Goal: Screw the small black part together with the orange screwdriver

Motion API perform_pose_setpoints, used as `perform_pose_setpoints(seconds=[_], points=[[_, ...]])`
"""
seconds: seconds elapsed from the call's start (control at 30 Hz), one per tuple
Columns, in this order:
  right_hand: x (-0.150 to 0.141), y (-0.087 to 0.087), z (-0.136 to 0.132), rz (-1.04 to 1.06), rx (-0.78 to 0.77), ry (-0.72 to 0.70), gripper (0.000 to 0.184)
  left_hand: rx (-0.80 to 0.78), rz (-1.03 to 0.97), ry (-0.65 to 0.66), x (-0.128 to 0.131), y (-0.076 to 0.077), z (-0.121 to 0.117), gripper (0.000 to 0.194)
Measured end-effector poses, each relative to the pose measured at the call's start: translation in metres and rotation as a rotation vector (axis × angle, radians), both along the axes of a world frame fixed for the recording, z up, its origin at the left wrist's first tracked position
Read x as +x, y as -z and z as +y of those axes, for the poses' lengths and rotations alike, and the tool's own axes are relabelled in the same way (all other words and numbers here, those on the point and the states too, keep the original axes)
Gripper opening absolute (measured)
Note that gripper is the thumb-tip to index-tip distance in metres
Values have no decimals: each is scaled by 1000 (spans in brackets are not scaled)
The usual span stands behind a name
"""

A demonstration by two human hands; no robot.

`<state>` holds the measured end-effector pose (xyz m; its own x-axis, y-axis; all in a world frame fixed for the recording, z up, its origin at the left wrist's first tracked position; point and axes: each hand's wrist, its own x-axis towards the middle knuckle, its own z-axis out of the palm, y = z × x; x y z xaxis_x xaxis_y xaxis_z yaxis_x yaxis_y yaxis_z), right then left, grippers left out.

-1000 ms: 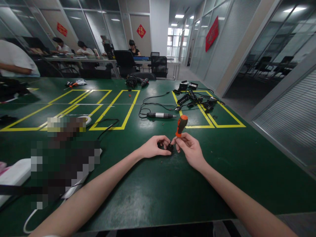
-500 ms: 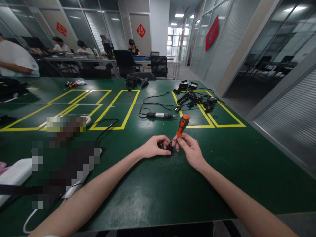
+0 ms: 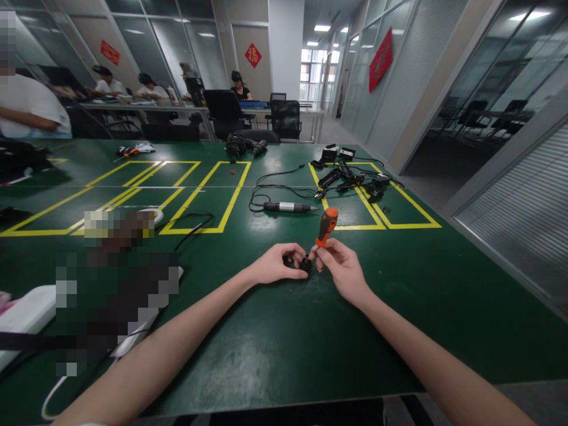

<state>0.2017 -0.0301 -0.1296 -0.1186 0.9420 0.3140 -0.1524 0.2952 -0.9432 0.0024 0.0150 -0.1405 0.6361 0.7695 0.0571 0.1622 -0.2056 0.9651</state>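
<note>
My left hand [image 3: 280, 264] rests on the green table with its fingers curled round a small black part [image 3: 306, 264]. Most of that part is hidden by the thumb and fingers. Close beside it, my right hand [image 3: 341, 266] is closed on a screwdriver [image 3: 327, 226] with an orange and dark grey handle. The handle points up and leans slightly right. Its shaft is covered by my fingers, so I cannot tell whether the tip touches the black part.
An electric screwdriver [image 3: 288, 207] with a black cord lies beyond my hands. Dark tools and cables [image 3: 348, 177] lie in a heap at the back right. Yellow tape [image 3: 222, 228] marks the green table [image 3: 248, 367]. Blurred-out items and a white power strip [image 3: 26, 313] are left.
The screwdriver handle has tipped slightly to the left and turned a little in my right hand. My left hand and the black part stay in place.
</note>
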Motion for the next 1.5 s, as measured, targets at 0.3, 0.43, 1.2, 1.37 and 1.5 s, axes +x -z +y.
perform_pose_setpoints(seconds=[0.3, 0.43, 1.2, 1.37, 1.5], points=[[1, -2, -1, -15, 2, -23, 33, 0, 5, -3, 0, -2, -1, 36], [1, 0, -1, 15, -10, -17, 33, -4, 8, -5, 0, -3, -1, 36], [-2, 1, -3, 37, -11, -3, 31, -9, 4, -7, 0, -3, -1, 35], [-1, 1, -2, 7, -14, 4, 29, -9, -5, 2, 0, -1, -1, 35], [-1, 0, -2, -2, -21, 6, 28, -7, -11, 8, 0, 0, 0, 36]])
